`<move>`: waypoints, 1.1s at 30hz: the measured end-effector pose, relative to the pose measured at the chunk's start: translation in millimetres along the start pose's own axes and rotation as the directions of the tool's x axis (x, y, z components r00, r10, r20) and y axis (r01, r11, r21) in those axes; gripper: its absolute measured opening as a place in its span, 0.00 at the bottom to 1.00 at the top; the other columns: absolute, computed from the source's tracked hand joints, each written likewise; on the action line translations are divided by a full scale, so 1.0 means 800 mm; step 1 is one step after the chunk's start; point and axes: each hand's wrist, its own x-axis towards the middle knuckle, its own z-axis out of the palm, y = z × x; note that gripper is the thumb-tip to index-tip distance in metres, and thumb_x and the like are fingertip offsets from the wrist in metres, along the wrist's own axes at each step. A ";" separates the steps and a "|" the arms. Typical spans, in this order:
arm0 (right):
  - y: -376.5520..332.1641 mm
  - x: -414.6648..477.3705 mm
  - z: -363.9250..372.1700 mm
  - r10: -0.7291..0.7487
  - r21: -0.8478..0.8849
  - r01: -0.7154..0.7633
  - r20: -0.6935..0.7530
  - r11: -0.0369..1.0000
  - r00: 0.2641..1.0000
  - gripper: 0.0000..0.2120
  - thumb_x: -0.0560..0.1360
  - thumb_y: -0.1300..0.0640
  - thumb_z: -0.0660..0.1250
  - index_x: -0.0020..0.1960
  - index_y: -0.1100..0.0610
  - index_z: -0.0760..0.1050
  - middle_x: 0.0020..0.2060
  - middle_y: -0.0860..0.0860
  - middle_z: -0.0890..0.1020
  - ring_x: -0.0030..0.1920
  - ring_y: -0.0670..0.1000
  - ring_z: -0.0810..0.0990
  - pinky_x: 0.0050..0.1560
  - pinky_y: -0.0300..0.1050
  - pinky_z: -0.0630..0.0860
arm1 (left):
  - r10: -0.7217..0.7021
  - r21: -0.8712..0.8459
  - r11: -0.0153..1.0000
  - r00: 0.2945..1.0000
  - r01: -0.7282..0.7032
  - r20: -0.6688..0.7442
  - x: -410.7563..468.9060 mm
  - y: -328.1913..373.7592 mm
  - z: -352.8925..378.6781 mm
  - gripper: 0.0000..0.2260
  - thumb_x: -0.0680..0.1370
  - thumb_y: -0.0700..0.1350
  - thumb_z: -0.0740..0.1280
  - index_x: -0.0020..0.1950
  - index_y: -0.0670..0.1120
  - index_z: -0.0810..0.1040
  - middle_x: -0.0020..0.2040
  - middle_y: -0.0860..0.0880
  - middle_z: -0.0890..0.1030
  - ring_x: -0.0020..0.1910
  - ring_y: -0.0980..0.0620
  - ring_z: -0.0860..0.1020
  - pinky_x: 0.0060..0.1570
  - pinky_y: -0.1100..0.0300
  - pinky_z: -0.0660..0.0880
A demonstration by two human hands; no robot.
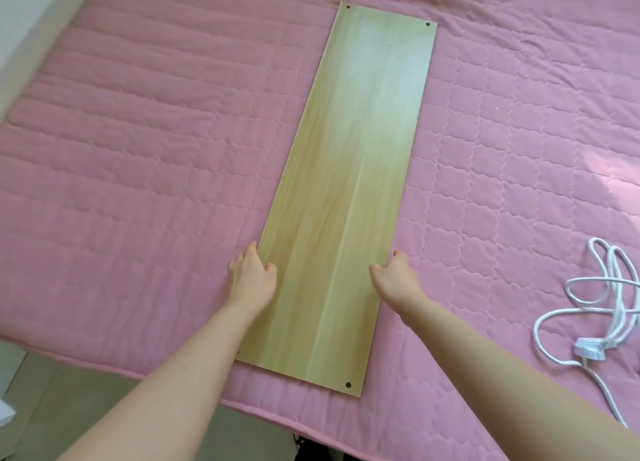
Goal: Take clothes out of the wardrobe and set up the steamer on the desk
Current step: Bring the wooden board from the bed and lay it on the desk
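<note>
Two hands sit at the near end of a long wood board (346,183), one on each long side. The left hand (251,277) pinches its side, with the thumb on top. The right hand (394,277) is curled at the other side, but I cannot tell if it really holds on. The board lies flat on a soft pink cover (138,148), and its near end is close to the edge of the bed. That is the first worry: I think a pull this way could slide the board off the bed and onto the floor (104,401). The cover is puffy and stitched in squares, so the board may rock, and a tall thing put on it might wobble and fall. If only one hand holds on when the board goes up, it could twist and drop. A white cord (595,287) with a plug (588,351) lies in loops on the cover off to the right, well apart from the board. A loop could catch an arm and get dragged. It may be the steamer's cord, but no steamer shows, and no clothes, wardrobe or desk show either. The floor below the bed is pale, and something white stands at the top left.
</note>
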 end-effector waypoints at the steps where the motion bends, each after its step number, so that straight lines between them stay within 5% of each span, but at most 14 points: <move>1: -0.003 0.003 0.003 0.010 0.022 -0.010 0.001 1.000 1.000 0.20 0.77 0.60 0.56 0.66 0.64 0.60 0.44 0.56 0.75 0.43 0.56 0.74 0.37 0.44 0.69 | -0.007 0.007 1.000 1.000 0.007 -0.017 0.002 0.001 0.002 0.26 0.78 0.43 0.61 0.75 0.40 0.59 0.72 0.40 0.67 0.71 0.39 0.63 0.70 0.49 0.60; 9: -0.030 0.011 0.004 0.067 0.046 -0.069 0.056 0.997 0.996 0.16 0.76 0.60 0.57 0.60 0.64 0.58 0.42 0.55 0.69 0.33 0.50 0.66 0.29 0.40 0.61 | -0.008 0.077 0.997 1.000 0.009 -0.017 0.006 0.012 0.002 0.27 0.78 0.45 0.61 0.76 0.42 0.59 0.71 0.41 0.65 0.69 0.39 0.64 0.68 0.48 0.61; 22: 0.019 -0.023 0.010 0.185 -0.024 -0.184 0.201 0.983 0.962 0.27 0.72 0.54 0.62 0.67 0.60 0.58 0.53 0.56 0.71 0.54 0.62 0.76 0.43 0.56 0.77 | -0.088 0.188 0.980 0.993 0.071 0.079 -0.046 -0.033 0.004 0.32 0.78 0.48 0.61 0.78 0.49 0.49 0.68 0.40 0.64 0.67 0.39 0.64 0.63 0.46 0.67; 27: 0.050 -0.065 0.022 0.269 -0.130 -0.237 0.377 0.963 0.886 0.28 0.70 0.50 0.64 0.66 0.61 0.63 0.55 0.61 0.76 0.47 0.61 0.82 0.52 0.65 0.76 | -0.157 0.304 0.946 0.978 0.109 0.139 -0.091 -0.083 0.009 0.23 0.79 0.46 0.60 0.72 0.44 0.57 0.63 0.39 0.68 0.63 0.38 0.69 0.59 0.47 0.70; 33: 0.069 -0.072 0.024 0.317 -0.100 -0.307 0.466 0.946 0.826 0.24 0.77 0.52 0.63 0.67 0.61 0.61 0.62 0.62 0.72 0.56 0.60 0.76 0.59 0.62 0.73 | -0.146 0.326 0.941 0.975 0.085 0.165 -0.101 -0.107 0.001 0.15 0.79 0.46 0.59 0.63 0.42 0.66 0.60 0.41 0.73 0.58 0.40 0.75 0.54 0.48 0.73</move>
